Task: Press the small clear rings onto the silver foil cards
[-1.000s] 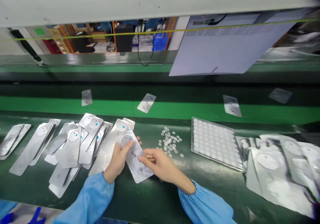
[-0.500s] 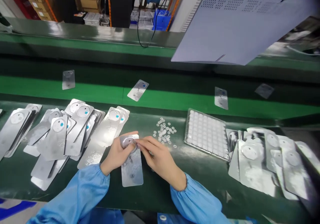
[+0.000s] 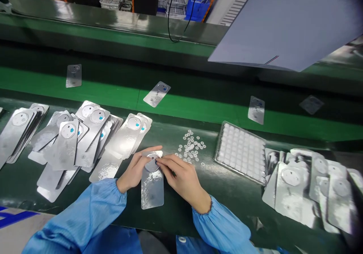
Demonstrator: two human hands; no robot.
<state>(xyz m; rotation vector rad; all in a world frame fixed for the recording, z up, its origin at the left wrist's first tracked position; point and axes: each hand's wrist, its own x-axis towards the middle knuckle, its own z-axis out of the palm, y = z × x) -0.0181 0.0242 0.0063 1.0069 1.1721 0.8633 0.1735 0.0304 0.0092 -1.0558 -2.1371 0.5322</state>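
Observation:
A silvery rectangular plate [image 3: 152, 193] with a round area and a small dark hole near its top is held in front of me. My left hand [image 3: 133, 172] grips its upper left edge, the thumb lying beside the round area. At the right side of that round area, my right hand [image 3: 184, 178] has thumb and fingertips pinched together. Whatever sits between those fingertips is hidden. Small whitish rings [image 3: 191, 147] lie scattered on the dark green bench just beyond my right hand.
Overlapping plates, several with blue dots, pile up at left [image 3: 68, 148]. A clear tray of white pieces [image 3: 241, 151] lies right of the rings, beside more stacked plates [image 3: 292, 193]. Single plates [image 3: 157, 94] rest on the green belt [image 3: 113, 95]. A pale panel [image 3: 278, 27] overhangs the upper right.
My left thumb has drawn back from the round area toward the plate's upper left, uncovering more of it. The right fingertips stay at its right side. The whole view has shifted slightly.

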